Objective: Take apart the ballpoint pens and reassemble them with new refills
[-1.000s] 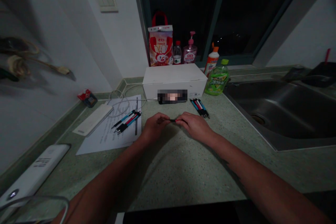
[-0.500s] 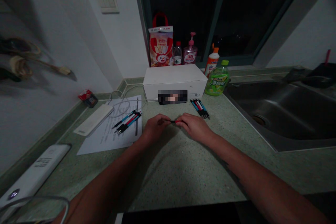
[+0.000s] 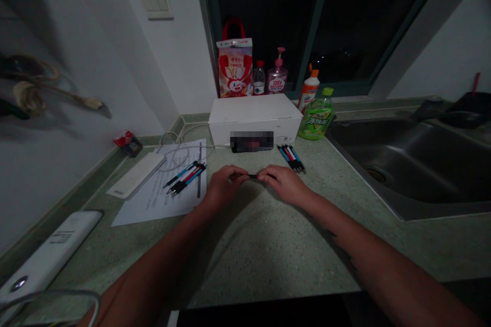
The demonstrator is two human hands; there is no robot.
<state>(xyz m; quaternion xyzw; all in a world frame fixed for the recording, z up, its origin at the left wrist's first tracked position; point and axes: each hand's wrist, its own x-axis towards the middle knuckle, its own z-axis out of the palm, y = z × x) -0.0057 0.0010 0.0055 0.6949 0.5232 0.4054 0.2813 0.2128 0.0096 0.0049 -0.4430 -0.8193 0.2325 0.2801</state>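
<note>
My left hand (image 3: 223,187) and my right hand (image 3: 283,184) meet over the green speckled counter (image 3: 268,245), both pinched on the two ends of one dark pen (image 3: 251,176) held level between them. Only a short black stretch of the pen shows between the fingers. A bunch of several pens (image 3: 186,176) lies on a printed sheet of paper (image 3: 161,199) to the left of my left hand. Another bunch of pens (image 3: 292,157) lies just beyond my right hand, in front of a white box (image 3: 254,115).
A steel sink (image 3: 406,163) fills the right side. Bottles (image 3: 316,112) and a red-and-white bag (image 3: 235,67) stand behind the box by the dark window. A white power bank (image 3: 137,174) with a cable and a second white device (image 3: 46,260) lie at the left.
The red bit of the pen visible by my right fingers earlier is now covered. Both hands stay in nearly the same place on the pen.
</note>
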